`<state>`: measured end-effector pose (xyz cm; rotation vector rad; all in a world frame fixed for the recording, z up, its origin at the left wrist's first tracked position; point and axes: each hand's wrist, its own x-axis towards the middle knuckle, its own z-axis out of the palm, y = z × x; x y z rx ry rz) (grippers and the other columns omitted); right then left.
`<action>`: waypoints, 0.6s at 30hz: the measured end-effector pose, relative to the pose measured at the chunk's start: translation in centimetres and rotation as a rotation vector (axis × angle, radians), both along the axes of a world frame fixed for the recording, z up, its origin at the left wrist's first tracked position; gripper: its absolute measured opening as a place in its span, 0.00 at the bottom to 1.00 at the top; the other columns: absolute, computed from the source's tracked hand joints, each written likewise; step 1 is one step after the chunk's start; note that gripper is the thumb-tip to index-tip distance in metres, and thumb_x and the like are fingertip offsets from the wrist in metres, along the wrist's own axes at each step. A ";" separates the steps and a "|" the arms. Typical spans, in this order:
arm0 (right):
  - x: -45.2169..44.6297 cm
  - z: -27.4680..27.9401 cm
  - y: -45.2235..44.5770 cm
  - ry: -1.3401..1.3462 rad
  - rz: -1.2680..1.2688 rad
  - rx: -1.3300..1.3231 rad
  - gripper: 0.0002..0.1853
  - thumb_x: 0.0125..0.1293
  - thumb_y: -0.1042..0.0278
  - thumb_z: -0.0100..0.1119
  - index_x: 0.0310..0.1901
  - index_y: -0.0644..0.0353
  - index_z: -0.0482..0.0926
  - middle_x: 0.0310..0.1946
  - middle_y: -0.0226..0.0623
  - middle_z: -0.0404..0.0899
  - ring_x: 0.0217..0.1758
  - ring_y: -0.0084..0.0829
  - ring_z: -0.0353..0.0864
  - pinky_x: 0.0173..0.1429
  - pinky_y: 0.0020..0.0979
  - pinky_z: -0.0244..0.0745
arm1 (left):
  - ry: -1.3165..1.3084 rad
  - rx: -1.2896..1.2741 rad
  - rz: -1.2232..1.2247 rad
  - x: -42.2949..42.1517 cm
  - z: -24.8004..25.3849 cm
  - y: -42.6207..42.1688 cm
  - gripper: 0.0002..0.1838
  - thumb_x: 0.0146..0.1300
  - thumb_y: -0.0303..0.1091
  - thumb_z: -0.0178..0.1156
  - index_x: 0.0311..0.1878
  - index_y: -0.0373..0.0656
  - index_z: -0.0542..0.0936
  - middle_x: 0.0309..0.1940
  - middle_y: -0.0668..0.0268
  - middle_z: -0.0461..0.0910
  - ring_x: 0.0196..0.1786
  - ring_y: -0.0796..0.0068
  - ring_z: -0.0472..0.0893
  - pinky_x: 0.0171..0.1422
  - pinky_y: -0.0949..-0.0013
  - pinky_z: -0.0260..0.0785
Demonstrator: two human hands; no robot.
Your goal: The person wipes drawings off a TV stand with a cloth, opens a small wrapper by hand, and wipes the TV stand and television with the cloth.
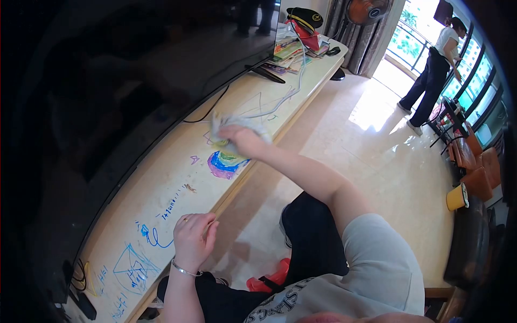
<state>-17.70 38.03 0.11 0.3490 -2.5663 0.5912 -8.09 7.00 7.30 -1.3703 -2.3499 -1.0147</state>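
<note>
My right hand (245,141) presses a pale cloth (254,125) onto the top of a long cream TV bench (161,161), its fingers closed over the cloth and slightly blurred. Just beside the cloth is a rainbow-like drawing (223,164) in purple, blue and green, partly covered by it. My left hand (195,239), with a ring and a bracelet, rests at the bench's front edge in a loose fist. Nothing shows in it. Blue scribbles and writing (134,269) mark the bench near that hand.
A large dark TV (134,70) stands along the bench's back. Papers, a cap (305,18) and a white cable (285,99) lie at the far end. A red object (272,277) is on the floor by my legs. Another person (439,64) stands by the windows. A yellow bin (457,197) is at right.
</note>
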 end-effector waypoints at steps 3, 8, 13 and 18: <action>1.6 0.0 -4.1 -0.024 0.299 -0.016 0.17 0.58 0.72 0.58 0.51 0.56 0.81 0.58 0.42 0.76 0.62 0.42 0.74 0.67 0.38 0.68 | 0.022 -0.020 -0.007 0.3 -0.4 0.4 0.06 0.53 0.27 0.65 0.35 0.41 0.79 0.29 0.63 0.81 0.34 0.61 0.81 0.44 0.62 0.71; 3.4 -0.3 -8.4 -0.019 0.444 0.165 0.22 0.60 0.70 0.55 0.57 0.56 0.76 0.62 0.44 0.71 0.68 0.43 0.66 0.72 0.41 0.59 | 0.029 -0.076 -0.020 0.7 -0.9 0.4 0.06 0.54 0.28 0.65 0.35 0.42 0.80 0.30 0.64 0.82 0.35 0.62 0.81 0.45 0.63 0.71; -0.5 -0.1 -5.7 -0.020 0.026 0.239 0.29 0.61 0.52 0.55 0.61 0.60 0.71 0.63 0.51 0.68 0.70 0.47 0.63 0.73 0.43 0.57 | 0.017 -0.075 0.003 0.5 -2.0 0.2 0.06 0.53 0.25 0.64 0.35 0.42 0.80 0.28 0.62 0.81 0.33 0.61 0.81 0.42 0.63 0.71; -5.8 1.6 2.3 -0.242 -0.392 0.079 0.32 0.60 0.41 0.55 0.60 0.55 0.75 0.62 0.45 0.71 0.68 0.42 0.65 0.73 0.40 0.57 | 0.045 -0.092 0.061 0.4 -2.1 -0.6 0.06 0.52 0.25 0.64 0.35 0.42 0.80 0.29 0.63 0.82 0.34 0.62 0.81 0.43 0.64 0.71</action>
